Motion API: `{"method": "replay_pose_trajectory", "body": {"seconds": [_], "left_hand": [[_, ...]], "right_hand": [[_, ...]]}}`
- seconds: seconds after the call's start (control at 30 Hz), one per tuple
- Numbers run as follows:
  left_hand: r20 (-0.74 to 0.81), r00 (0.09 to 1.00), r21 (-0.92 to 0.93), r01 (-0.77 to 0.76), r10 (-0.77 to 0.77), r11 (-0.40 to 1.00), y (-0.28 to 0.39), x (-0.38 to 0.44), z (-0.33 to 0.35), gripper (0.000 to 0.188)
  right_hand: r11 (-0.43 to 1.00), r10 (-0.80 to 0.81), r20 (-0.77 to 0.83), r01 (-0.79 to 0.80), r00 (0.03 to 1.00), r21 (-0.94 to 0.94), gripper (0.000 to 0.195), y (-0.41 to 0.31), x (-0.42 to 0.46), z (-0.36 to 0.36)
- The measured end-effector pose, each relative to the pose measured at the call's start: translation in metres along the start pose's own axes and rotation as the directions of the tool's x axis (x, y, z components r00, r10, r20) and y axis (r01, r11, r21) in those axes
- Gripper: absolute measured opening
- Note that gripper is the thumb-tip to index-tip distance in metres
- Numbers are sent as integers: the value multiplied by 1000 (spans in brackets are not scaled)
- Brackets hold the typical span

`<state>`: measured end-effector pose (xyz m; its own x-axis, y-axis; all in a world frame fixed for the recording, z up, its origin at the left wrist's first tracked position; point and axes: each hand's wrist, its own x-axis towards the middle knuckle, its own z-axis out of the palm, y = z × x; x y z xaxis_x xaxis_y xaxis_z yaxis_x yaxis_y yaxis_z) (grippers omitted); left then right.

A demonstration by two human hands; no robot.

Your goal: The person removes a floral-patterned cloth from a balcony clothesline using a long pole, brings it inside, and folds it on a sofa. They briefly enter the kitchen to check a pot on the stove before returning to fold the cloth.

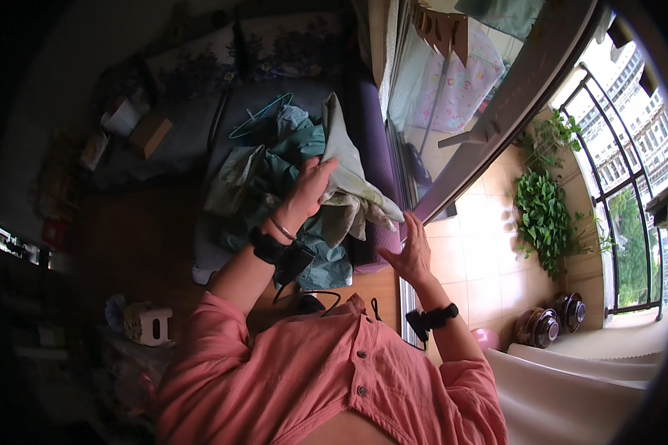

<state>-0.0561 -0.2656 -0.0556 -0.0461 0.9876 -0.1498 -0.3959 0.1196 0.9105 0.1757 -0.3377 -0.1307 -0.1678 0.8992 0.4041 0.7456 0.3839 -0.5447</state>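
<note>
A pale, light-patterned cloth point(345, 172) hangs folded in front of me, one corner pointing up and another stretching right. My left hand point(310, 189) grips its left edge, with the thumb over the fabric. At the cloth's right corner is my right hand point(414, 250), thumb spread from the fingers; the fingertips meet or nearly meet the fabric. Beneath lies a heap of green clothes point(295, 144) on the dark sofa seat point(234, 105). A teal clothes hanger point(261, 115) rests at the heap's upper left, and a pale olive cloth point(234, 181) lies on its left side.
A glass door with a handle point(467, 138) stands at the right, beside the purple sofa arm point(376, 167). Beyond it are a tiled balcony floor point(467, 250), leafy plants point(543, 214), glazed pots point(537, 328) and a railing point(618, 183). A cardboard box point(150, 135) sits on the sofa.
</note>
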Motion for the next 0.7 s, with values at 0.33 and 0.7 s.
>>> {"method": "replay_pose_trajectory", "body": {"seconds": [0.33,0.7], "left_hand": [[-123,981,232,-116,147,966,41,-7,8,32],[42,995,11,-95,94,995,56,-14,8,25]], "right_hand": [[990,131,-95,-126,987,59,57,15,38,23],[-17,431,666,-732,609,681,51,39,-11,73]]}}
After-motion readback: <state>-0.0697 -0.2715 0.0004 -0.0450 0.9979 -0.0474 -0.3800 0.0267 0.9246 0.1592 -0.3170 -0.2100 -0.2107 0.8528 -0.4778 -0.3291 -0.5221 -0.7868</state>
